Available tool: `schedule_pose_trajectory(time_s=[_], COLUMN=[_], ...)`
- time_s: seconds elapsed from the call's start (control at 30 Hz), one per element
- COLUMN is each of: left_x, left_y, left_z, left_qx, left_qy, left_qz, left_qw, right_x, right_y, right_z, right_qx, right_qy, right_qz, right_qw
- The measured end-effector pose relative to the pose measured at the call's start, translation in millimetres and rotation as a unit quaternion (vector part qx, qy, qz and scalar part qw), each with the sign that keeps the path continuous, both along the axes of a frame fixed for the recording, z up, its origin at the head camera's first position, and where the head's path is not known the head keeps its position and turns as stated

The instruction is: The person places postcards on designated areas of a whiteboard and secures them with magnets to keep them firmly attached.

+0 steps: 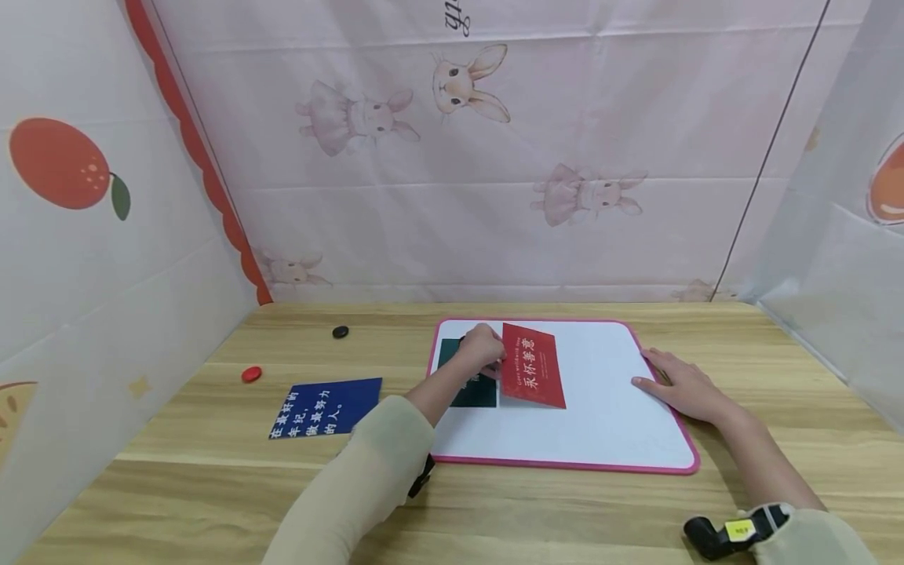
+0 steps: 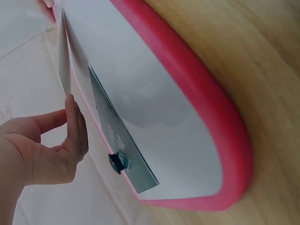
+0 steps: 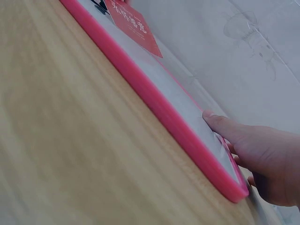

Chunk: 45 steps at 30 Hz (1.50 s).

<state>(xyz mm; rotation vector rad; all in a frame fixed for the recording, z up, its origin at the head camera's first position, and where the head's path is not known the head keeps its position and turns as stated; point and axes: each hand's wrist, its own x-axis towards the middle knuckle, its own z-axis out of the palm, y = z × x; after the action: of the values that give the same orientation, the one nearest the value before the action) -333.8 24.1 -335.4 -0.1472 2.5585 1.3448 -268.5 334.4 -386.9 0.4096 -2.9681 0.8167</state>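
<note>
A red card (image 1: 533,365) with white writing is pinched at its left edge by my left hand (image 1: 483,347). The card stands tilted over a whiteboard (image 1: 600,431) with a pink rim. Beside that hand, a dark green card (image 1: 475,392) lies on the board, partly hidden by my wrist. A black round magnet (image 2: 116,162) sits on the green card in the left wrist view. My right hand (image 1: 687,386) holds the board's right edge, with the thumb on the white surface and the fingers along the rim (image 3: 187,154).
To the left of the board, a blue card (image 1: 325,406) with white writing lies on the wooden table (image 1: 212,486). A red round magnet (image 1: 251,374) and a black round magnet (image 1: 340,332) lie farther back. Printed curtains (image 1: 438,235) hang behind and at both sides.
</note>
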Motion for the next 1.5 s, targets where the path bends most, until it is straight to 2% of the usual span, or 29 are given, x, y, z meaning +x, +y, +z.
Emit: schedule_pose_trajectory(time_s=[0.27, 0.63, 0.93, 1.5], left_x=[-2.0, 1.1, 3.2, 3.5], left_y=[0.2, 2.5, 2.7, 2.4], left_z=[-5.2, -6.7, -8.7, -10.3], left_qx=[0.009, -0.02, -0.017, -0.04], left_qy=[-0.021, -0.02, -0.026, -0.014], left_qz=[0.006, -0.018, -0.016, -0.018], left_qw=[0.9997, 0.9994, 0.9994, 0.9989], right_x=[0.2, -0.1, -0.3, -0.8], right_y=[1, 1, 1, 0], right_z=[-0.6, -1.4, -1.4, 0.2], right_qx=[0.0, 0.001, 0.003, 0.004], right_qy=[-0.004, -0.007, -0.008, -0.007], right_qz=[-0.001, -0.005, -0.005, -0.004], right_qw=[1.0, 1.0, 0.9999, 1.0])
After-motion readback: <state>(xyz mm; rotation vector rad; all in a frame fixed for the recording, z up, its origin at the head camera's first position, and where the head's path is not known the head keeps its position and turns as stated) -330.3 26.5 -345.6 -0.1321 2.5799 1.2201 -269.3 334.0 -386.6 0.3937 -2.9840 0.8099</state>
